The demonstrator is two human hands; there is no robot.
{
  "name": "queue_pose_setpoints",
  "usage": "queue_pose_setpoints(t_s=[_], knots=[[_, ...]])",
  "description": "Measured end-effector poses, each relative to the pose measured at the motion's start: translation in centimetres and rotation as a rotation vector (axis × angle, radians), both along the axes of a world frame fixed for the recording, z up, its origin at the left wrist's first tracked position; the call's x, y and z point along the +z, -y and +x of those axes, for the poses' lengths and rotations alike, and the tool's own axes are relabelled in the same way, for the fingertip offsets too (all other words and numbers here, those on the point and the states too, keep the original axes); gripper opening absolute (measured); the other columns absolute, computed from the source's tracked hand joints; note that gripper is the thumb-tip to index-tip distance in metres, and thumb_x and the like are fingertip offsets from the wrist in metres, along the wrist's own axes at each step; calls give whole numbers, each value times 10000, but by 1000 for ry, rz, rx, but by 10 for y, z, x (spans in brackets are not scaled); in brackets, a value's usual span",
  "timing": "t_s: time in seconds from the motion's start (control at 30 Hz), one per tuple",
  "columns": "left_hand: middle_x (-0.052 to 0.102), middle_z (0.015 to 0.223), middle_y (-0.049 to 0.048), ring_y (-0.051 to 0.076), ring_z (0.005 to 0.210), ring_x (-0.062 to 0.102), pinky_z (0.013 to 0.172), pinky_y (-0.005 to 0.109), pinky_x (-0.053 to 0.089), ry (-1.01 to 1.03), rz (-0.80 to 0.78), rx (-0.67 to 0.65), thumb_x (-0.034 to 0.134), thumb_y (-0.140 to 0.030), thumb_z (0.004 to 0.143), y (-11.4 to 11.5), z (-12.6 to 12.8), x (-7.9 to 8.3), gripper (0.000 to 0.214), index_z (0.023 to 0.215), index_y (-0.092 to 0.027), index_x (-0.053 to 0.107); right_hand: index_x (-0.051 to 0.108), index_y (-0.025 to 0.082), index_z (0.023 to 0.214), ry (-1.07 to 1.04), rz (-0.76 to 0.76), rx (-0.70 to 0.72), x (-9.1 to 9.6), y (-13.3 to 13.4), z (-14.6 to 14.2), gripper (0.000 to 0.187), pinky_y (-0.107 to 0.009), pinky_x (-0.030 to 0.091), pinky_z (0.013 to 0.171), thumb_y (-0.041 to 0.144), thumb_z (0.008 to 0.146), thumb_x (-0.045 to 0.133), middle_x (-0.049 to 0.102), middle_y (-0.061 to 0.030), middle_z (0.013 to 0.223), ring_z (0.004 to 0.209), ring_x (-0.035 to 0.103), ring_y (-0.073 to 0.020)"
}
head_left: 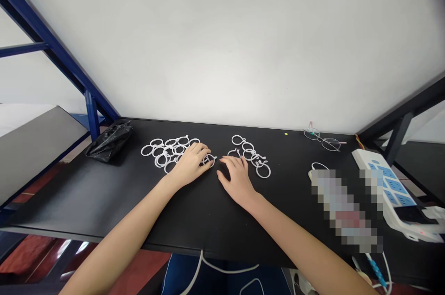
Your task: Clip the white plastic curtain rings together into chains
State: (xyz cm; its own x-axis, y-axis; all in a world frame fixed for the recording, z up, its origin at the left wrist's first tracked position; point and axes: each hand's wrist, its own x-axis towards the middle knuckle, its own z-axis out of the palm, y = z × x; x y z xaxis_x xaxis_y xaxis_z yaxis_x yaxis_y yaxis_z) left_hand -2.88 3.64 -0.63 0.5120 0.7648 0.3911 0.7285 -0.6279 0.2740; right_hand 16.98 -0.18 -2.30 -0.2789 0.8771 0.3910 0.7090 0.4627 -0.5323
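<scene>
Two groups of white plastic rings lie on a black table [104,193]. The left pile of rings [163,149] is loose and spread out. The right group of rings [252,153] looks linked into a short chain. My left hand [191,163] rests palm down at the right edge of the left pile, fingers curled over a ring [209,160]. My right hand [236,177] lies flat on the table, fingers stretched toward the near end of the chain, its fingertips touching a ring there.
A crumpled black plastic bag [109,142] sits at the table's left back corner. Wire-framed glasses [323,140] lie at the back right. A white power strip [389,184] and a blurred object [344,211] occupy the right side. Blue frame posts [91,116] stand left.
</scene>
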Motion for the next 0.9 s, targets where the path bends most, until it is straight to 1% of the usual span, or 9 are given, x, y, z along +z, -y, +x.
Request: queue_pose_setpoints(t_s=[0.1,0.2,0.33,0.4,0.47,0.67,0.8,0.9], knots=[[605,1098,107,261,1039,546,927,443,462,-2,3,10,501,-279,938,0,0,2,239,1130,-167,590,599,203,1059,-56,-13,47,2,0,0,191,-573,281,1103,170,874,571,678,-87,1132,1105,604,-268],[624,1062,99,256,1017,551,910,433,462,1,7,19,461,-244,951,-1,0,3,210,1088,-167,601,605,200,1009,-97,-2,100,3,-1,1,192,-515,349,1064,103,848,567,690,-59,1039,1015,630,-236],[644,968,81,235,947,557,871,409,461,22,0,41,424,-195,961,-2,0,2,192,980,-168,613,601,196,904,-143,12,132,0,-3,2,195,-414,465,921,35,808,550,660,-35,898,827,631,-194],[647,908,71,226,907,556,842,395,462,40,-1,58,421,-181,962,-2,0,2,193,932,-171,611,594,201,877,-172,-1,154,-1,-3,1,204,-367,496,841,24,800,531,635,-23,857,755,620,-173],[646,875,66,221,877,554,819,386,463,52,0,70,430,-185,962,-3,0,0,188,910,-173,610,594,204,873,-188,-9,180,-1,-2,1,220,-337,509,787,16,788,517,619,-19,844,737,616,-166],[656,915,77,224,881,575,792,383,469,80,56,100,440,-159,944,-5,-3,-4,187,948,-183,625,607,196,887,-203,14,195,0,-1,-1,255,-326,523,761,2,748,516,610,-17,836,728,618,-162],[667,907,73,228,876,595,785,383,471,70,96,142,430,-148,938,-5,-4,-4,213,944,-191,638,601,204,885,-249,-41,205,1,-1,-1,224,-304,535,718,29,764,531,616,-14,834,691,617,-147],[672,908,75,235,888,599,782,390,465,46,96,175,428,-152,940,-4,-3,-3,216,931,-185,642,603,206,889,-283,-62,220,2,0,-1,187,-300,541,708,62,784,546,627,-13,820,685,622,-146]])
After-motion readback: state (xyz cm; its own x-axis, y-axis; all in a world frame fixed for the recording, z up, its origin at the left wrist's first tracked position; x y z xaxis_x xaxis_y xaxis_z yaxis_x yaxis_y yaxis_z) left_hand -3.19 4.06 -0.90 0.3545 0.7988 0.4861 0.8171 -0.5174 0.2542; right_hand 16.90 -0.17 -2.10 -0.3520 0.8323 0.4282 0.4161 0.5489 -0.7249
